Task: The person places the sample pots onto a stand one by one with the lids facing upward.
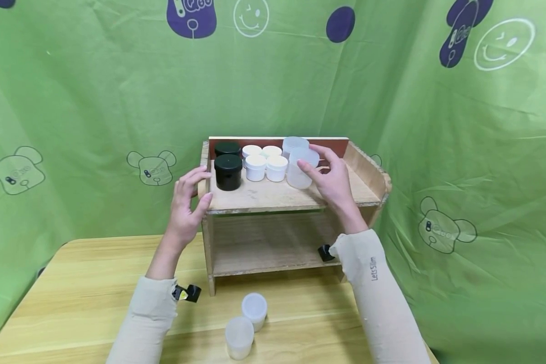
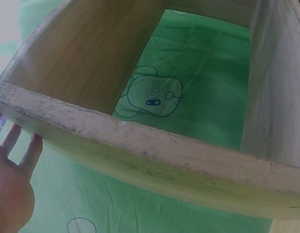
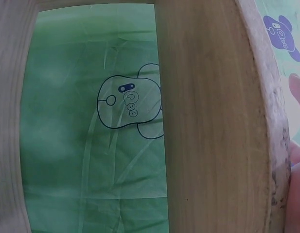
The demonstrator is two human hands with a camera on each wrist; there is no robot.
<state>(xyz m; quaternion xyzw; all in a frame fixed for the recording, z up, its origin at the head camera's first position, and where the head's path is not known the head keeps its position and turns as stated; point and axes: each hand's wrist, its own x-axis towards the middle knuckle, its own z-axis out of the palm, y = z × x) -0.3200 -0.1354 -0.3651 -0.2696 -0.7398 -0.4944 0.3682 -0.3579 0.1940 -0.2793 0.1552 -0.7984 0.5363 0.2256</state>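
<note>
My right hand (image 1: 334,179) grips a frosted translucent plastic jar (image 1: 298,174) between thumb and fingers, upright at the front of the top shelf. Another translucent jar (image 1: 294,143) stands just behind it. To their left are several small white lidded jars (image 1: 256,168) and two black lidded jars (image 1: 228,174). The left hand (image 1: 185,210) rests against the left side panel of the wooden rack (image 1: 264,205), fingers fairly straight. In the left wrist view its fingers (image 2: 30,155) touch the panel's outer face. The right wrist view catches only part of the right hand (image 3: 296,194) beyond the shelf edge.
Two more translucent jars, one nearer (image 1: 239,339) and one behind it (image 1: 255,308), stand on the wooden table (image 1: 86,293) before the rack. The rack's lower shelf (image 1: 264,242) is under the jars. A green printed cloth (image 1: 273,91) hangs behind and at the sides.
</note>
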